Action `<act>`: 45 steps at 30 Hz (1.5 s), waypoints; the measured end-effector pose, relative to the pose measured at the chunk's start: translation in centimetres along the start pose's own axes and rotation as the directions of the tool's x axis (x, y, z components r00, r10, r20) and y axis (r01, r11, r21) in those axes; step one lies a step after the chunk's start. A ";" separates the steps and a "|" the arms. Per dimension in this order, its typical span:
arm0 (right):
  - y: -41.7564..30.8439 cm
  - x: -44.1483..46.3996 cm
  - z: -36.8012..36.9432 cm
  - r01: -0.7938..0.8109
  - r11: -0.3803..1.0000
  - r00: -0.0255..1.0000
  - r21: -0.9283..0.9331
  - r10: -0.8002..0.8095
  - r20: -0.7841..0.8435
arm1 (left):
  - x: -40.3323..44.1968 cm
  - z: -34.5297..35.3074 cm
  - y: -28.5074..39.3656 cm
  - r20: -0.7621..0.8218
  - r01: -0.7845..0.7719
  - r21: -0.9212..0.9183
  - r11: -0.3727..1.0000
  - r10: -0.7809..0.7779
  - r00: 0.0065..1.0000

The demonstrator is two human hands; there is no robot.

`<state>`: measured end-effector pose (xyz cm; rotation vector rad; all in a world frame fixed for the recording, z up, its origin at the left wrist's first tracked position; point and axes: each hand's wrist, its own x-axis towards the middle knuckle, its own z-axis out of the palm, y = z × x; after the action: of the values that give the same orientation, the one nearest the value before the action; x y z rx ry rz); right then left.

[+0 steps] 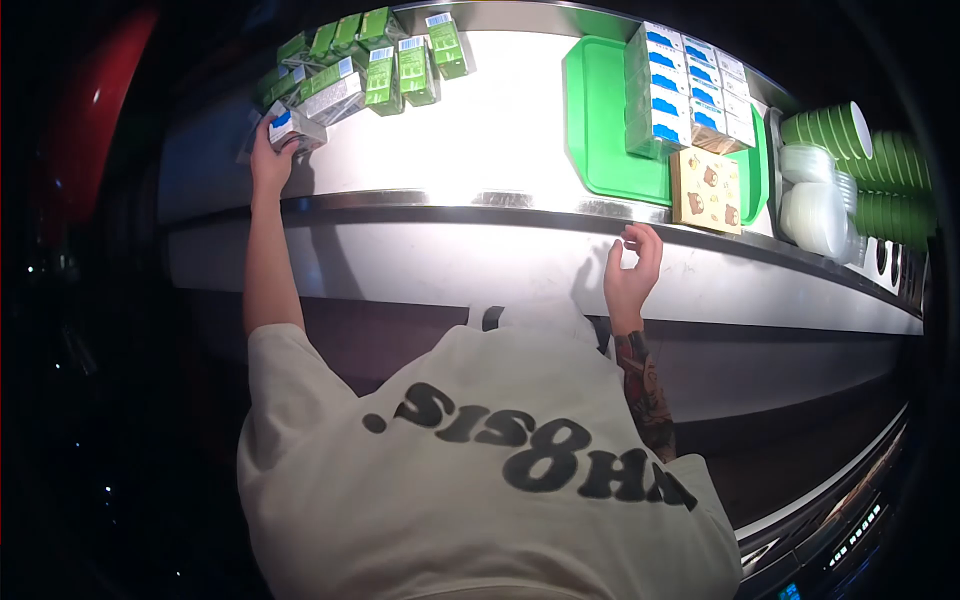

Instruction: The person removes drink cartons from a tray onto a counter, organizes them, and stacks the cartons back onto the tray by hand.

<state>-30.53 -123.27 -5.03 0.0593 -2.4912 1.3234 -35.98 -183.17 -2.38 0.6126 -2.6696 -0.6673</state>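
Note:
At the left end of the white counter [500,130], my left hand [272,160] grips a small white carton with a blue mark [298,130]. Just beyond it lie several green drink cartons [381,80], some upright and some tipped over, with a paler carton [332,97] on its side among them. My right hand [634,275] hovers in front of the counter's metal edge, fingers loosely curled and apart, holding nothing. Nearest to it is a cream box with bear pictures [708,190], on the front of a green tray [605,130]. Rows of white-and-blue cartons [660,95] stand on that tray.
To the right of the tray are stacked clear plastic tubs [812,215] and nested green paper cups [828,132]. A raised metal edge [480,198] runs along the counter's front. Below it is a white counter panel [430,260].

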 end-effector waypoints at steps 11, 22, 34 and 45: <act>0.0 0.2 -0.7 -0.359 0.833 0.922 0.422 0.246 0.298 | -8.1 0.6 12.2 0.075 -0.019 -0.715 0.699 0.104 0.992; 2.5 3.1 -1.6 -0.806 -0.166 0.589 0.568 -0.313 0.745 | -17.3 10.6 36.2 0.570 0.398 -0.819 0.412 0.659 0.491; 3.2 9.5 -2.5 -0.067 0.906 0.997 0.419 0.076 -0.005 | -20.0 19.2 42.0 0.345 0.009 -0.787 0.616 0.429 0.835; 5.9 9.7 -1.0 -0.060 0.998 0.997 0.008 0.059 0.044 | -21.3 23.8 40.9 0.227 -0.172 -0.604 0.778 0.375 0.899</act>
<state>-40.50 -118.00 -6.34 0.0167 -2.5423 1.3717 -40.64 -131.63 -5.98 -0.0784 -2.5473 -1.5133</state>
